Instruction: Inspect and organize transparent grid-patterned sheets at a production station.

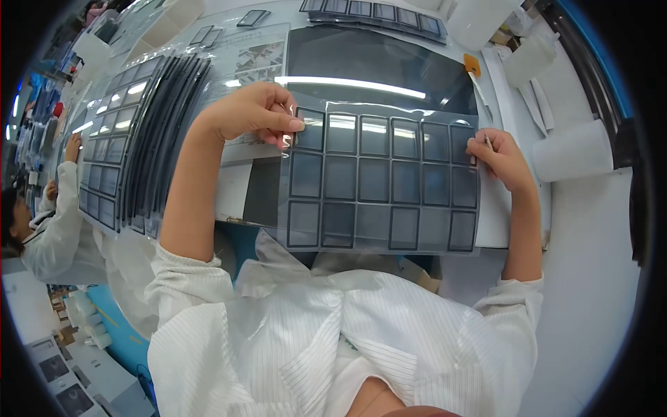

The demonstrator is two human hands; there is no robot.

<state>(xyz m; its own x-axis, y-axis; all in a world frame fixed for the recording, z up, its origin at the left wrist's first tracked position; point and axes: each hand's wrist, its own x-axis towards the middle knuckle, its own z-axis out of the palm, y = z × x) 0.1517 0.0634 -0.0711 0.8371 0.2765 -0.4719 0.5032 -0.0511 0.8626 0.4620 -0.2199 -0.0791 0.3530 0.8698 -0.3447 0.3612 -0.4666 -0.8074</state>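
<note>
A clear plastic sheet carries dark-framed rectangular panels in three rows, and I hold it up between both hands over the table's near edge. My left hand is closed in a pinch on its upper left corner. At the upper right edge, my right hand grips the sheet between thumb and fingers. A thin, pointed, metallic-looking thing sticks out of the right hand; its kind cannot be made out. Beneath and beyond the held sheet lies a dark glossy mat reflecting a ceiling light.
A thick row of similar panel sheets leans at the left. Another panel sheet lies at the far edge. White plastic containers stand along the right wall, near an orange tag. A co-worker sits at the far left.
</note>
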